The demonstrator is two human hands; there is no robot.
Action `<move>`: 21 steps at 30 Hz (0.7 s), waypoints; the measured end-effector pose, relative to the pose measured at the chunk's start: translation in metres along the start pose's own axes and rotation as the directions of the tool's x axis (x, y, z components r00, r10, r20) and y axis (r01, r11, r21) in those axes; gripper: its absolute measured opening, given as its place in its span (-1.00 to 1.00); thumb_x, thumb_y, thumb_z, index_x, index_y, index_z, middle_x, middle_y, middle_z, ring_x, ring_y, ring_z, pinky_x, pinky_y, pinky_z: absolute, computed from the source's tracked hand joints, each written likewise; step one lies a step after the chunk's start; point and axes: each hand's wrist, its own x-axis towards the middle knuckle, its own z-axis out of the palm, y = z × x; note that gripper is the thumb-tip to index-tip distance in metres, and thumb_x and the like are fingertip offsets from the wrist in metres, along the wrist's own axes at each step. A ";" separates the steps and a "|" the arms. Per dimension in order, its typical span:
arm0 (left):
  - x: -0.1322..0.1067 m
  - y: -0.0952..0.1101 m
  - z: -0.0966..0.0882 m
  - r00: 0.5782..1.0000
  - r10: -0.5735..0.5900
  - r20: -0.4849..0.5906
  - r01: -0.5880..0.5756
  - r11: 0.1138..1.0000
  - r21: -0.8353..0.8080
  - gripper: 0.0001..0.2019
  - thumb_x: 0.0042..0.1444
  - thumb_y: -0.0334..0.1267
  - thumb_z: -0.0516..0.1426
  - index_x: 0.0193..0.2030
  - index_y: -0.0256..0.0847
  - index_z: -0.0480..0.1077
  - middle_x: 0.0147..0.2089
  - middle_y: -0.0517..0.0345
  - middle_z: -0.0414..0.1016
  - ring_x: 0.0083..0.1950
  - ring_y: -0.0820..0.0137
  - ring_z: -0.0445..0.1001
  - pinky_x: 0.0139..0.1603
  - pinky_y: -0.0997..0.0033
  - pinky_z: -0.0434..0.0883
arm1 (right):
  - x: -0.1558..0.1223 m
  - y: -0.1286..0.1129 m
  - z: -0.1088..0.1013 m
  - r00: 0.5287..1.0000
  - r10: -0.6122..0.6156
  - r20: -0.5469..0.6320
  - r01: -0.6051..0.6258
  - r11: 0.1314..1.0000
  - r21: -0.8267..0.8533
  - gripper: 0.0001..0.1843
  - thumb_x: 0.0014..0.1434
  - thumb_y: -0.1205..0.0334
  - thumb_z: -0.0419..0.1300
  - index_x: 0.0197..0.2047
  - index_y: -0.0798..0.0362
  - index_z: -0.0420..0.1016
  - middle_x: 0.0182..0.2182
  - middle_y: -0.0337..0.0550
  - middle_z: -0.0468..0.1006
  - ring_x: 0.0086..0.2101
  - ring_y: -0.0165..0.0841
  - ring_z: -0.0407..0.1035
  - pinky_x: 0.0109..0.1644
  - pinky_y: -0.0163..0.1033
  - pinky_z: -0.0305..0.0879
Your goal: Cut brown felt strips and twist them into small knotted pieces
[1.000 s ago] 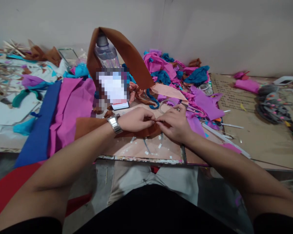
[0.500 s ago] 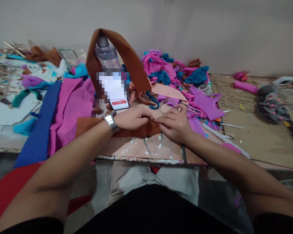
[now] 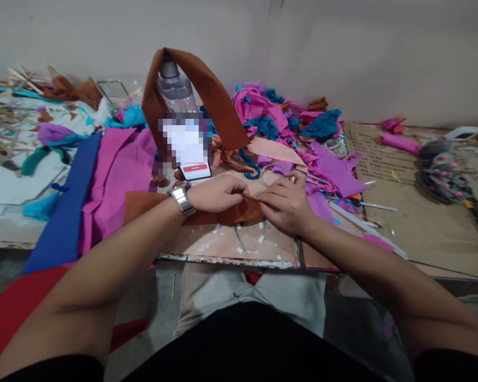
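A strip of brown crepe paper (image 3: 239, 213) lies along the front of the table beneath both hands. My left hand (image 3: 219, 193), with a metal watch at the wrist, pinches the strip's upper edge between thumb and fingers. Close beside it on the right, my right hand (image 3: 282, 204) has its fingertips closed on the same edge. The fold between the two hands is small and partly hidden by the fingers. Another long brown strip (image 3: 211, 90) is draped over a clear bottle (image 3: 177, 93), behind a lit phone (image 3: 195, 170).
Pink sheets (image 3: 119, 175) and a blue sheet (image 3: 69, 196) lie left, hanging toward the front edge. Crumpled pink and teal paper (image 3: 263, 114) is heaped at the back. Cardboard (image 3: 430, 233) covers the right side, with a dark bundle (image 3: 442, 172) on it. Green-handled pliers (image 3: 35, 162) rest far left.
My fingertips have shifted slightly along the strip's edge, with a slightly wider gap between the two hands. The surrounding things stay in place.
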 end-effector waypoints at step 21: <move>0.002 0.008 0.011 0.994 0.073 -0.083 -0.069 0.996 0.053 -0.68 0.36 -0.16 0.05 -0.29 -0.26 0.55 -0.41 0.18 0.52 -0.40 0.47 0.37 -0.33 0.45 0.21 | 0.005 -0.004 -0.001 0.999 0.017 -0.050 -0.019 0.999 -0.042 -0.91 0.37 0.21 0.28 -0.18 -0.09 0.65 -0.31 -0.32 0.75 -0.22 -0.29 0.54 0.25 0.09 0.01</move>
